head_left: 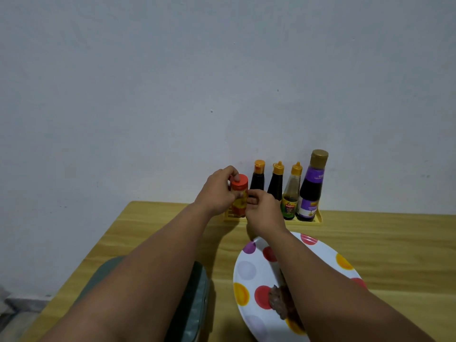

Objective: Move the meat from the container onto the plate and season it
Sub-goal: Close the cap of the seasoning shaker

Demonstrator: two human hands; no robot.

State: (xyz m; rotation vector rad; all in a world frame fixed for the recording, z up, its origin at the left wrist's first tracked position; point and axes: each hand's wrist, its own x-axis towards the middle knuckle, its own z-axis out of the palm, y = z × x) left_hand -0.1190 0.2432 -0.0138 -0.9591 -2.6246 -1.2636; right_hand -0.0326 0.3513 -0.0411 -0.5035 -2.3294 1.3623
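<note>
A seasoning jar [239, 197] with a red lid stands at the left end of a yellow rack [318, 219] by the wall. My left hand [217, 191] wraps around the jar, with a fingertip on its lid. My right hand [265, 213] touches the jar's lower right side with its fingers curled. A piece of brown meat [280, 301] lies on the white plate [249, 270] with coloured dots, partly hidden under my right forearm. A grey-green container [197, 299] sits left of the plate, mostly covered by my left forearm.
Three dark sauce bottles with orange caps [257, 177] [276, 180] [292, 193] and a taller purple-labelled bottle [312, 188] stand in the rack. The wooden table [370, 243] stretches to the right. A pale wall rises behind it.
</note>
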